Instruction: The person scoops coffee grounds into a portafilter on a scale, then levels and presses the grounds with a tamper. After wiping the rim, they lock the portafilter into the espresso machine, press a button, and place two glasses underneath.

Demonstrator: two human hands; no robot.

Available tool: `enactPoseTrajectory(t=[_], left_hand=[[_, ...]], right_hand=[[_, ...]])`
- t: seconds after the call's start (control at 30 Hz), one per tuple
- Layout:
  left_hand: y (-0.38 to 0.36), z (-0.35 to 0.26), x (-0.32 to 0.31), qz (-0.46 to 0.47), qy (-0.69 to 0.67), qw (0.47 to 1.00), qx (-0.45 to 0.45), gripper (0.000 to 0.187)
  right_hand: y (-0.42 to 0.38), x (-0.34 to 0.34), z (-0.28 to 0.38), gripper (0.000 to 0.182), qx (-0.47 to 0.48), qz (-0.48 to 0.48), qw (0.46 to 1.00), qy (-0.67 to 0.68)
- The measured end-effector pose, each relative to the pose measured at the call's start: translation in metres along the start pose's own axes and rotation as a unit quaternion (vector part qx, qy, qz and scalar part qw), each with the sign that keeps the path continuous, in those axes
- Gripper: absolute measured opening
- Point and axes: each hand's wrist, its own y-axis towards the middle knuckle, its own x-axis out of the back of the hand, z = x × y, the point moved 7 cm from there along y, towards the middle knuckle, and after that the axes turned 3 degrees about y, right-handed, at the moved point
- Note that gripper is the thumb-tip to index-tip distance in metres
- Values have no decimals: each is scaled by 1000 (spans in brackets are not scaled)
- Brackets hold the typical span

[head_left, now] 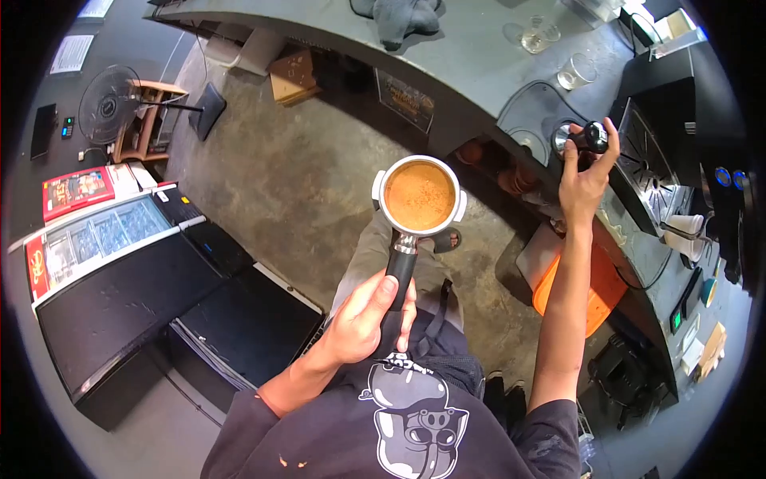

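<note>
Already the coffee basket (420, 195) is filled but unpressed; left hand (361, 319) grips its handle, right hand (585, 180) clasps the tamper (581, 138).

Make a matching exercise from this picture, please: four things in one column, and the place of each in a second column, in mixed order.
Things:
1. round metal portafilter with brown coffee grounds
2. black-handled tamper
3. clear drinking glass
4. orange plastic bin

Places:
A. on the grey counter
B. in the left hand
C. on the floor under the counter
D. in the right hand

Pairs: 1-B, 2-D, 3-A, 4-C
</note>
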Motion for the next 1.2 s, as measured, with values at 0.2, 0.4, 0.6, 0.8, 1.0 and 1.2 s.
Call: enactPoseTrajectory(t=[0.2,0.4,0.6,0.8,1.0,1.2], left_hand=[[-8,17,-1,-13,-57,998,12,41],[-14,23,-16,59,10,998,29,50],[-9,24,-29,98,38,994,28,56],[-4,29,-25,87,37,994,48,53],[-3,33,-18,61,112,992,1,44],[5,20,-16,22,258,964,-51,48]], right_hand=[[1,1,-13,52,-41,17,998,48],[-2,4,-20,45,-42,45,998,1],[-5,3,-19,31,-31,16,999,-4],[-5,6,-18,25,-32,-20,999,6],[-3,11,-15,33,10,-27,1000,-8],[-3,11,-15,33,5,-21,1000,-11]])
